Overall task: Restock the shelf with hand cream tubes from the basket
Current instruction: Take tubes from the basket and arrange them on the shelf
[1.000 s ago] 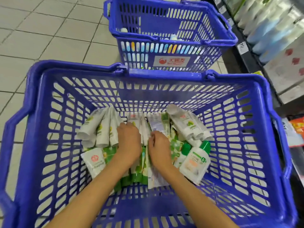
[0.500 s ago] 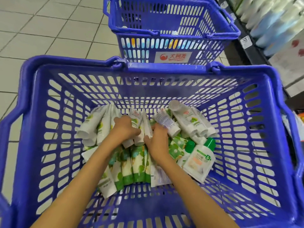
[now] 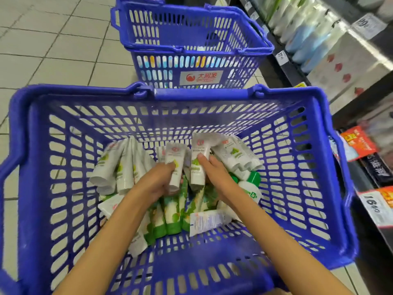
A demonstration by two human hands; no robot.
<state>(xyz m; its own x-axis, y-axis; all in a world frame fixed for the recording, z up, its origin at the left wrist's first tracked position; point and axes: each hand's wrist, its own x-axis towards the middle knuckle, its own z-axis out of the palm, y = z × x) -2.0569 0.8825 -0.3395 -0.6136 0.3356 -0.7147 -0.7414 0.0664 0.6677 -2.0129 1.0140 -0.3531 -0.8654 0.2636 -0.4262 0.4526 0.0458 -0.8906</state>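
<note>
Head view, left hand (image 3: 157, 179) gripping white tube (image 3: 174, 155), right hand (image 3: 214, 173) apparently pinching second tube (image 3: 199, 145), inside basket (image 3: 191, 97)

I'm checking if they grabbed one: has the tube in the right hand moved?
Yes. The tube in the right hand rose off the pile, its top now toward the far wall of the basket.

change | left hand (image 3: 157, 182) now lifts a tube (image 3: 176, 154) off the pile (image 3: 170, 218); right hand (image 3: 217, 175) likewise (second tube (image 3: 197, 175))
</note>
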